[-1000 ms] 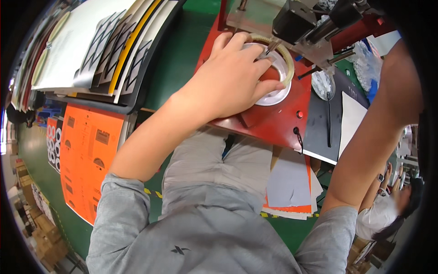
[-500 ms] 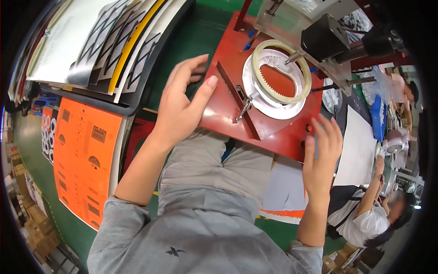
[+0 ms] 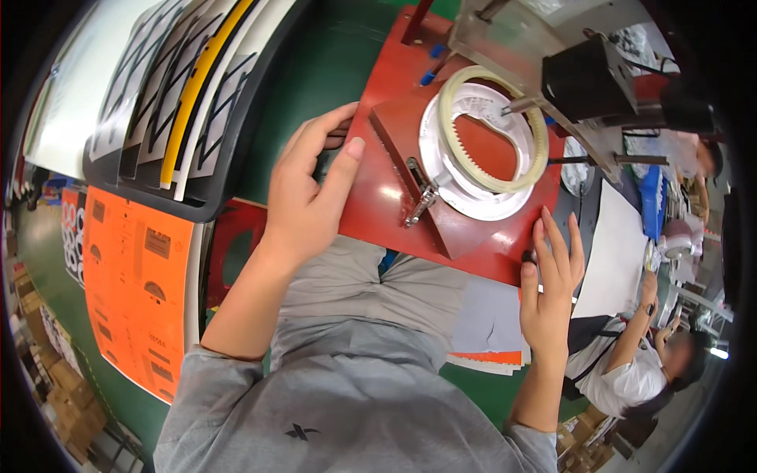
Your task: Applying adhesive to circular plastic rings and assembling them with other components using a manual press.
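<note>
My left hand (image 3: 311,181) is at the left edge of a red machine base (image 3: 378,209), thumb stretched over its top and fingers partly hidden beyond the edge; it holds nothing. At the base's right front corner, my right hand (image 3: 552,276) has its fingers apart, close to a dark button (image 3: 529,256). Between the hands, a white plastic ring (image 3: 489,206) sits on a raised red plate (image 3: 398,130). A cream toothed ring (image 3: 447,126) lies over it, slightly tilted. A metal toggle clamp (image 3: 422,203) is fixed beside the white ring.
A black motor-like block (image 3: 587,79) and a clear plate hang above the rings. At left stands a black tray (image 3: 225,177) with printed sheets, over orange printed sheets (image 3: 134,284). A white sheet (image 3: 611,252) lies at right. Another person (image 3: 639,363) works at far right.
My left hand has lowered slightly and come to the base's edge. My right hand has shifted a little left, nearer the corner. The whole view has shifted slightly.
</note>
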Action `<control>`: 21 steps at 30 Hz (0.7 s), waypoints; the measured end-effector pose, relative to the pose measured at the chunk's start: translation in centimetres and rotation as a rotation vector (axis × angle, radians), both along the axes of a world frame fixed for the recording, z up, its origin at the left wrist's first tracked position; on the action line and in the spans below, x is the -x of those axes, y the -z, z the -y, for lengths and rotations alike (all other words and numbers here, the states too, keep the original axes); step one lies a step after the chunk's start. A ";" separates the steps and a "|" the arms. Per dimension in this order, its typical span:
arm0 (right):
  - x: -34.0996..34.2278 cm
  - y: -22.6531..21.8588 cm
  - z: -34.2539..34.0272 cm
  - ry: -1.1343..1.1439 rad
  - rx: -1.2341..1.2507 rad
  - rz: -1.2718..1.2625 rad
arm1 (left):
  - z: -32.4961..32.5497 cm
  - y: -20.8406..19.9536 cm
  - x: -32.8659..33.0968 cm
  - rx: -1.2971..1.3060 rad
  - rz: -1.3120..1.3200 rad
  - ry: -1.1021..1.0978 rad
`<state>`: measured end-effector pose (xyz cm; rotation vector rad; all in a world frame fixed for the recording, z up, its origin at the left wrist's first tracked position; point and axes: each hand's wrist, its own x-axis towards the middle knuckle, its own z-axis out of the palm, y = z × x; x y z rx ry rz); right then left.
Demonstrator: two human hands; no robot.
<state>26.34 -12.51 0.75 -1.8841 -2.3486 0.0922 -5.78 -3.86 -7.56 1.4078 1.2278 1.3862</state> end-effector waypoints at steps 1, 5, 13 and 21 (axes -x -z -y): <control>-0.3 -0.3 -0.3 -0.013 0.023 -0.023 | 0.0 -0.1 0.1 0.009 -0.006 -0.011; -0.1 -1.3 -1.6 -0.014 -0.160 -0.115 | 0.0 0.2 0.2 0.013 -0.009 -0.002; 3.1 -1.0 -4.8 -0.127 -0.337 -0.378 | -0.1 -1.9 0.4 -0.130 -0.243 -0.060; 3.7 0.0 -7.7 -0.306 -0.373 -0.378 | -0.5 -7.4 -3.2 -0.646 -0.634 0.144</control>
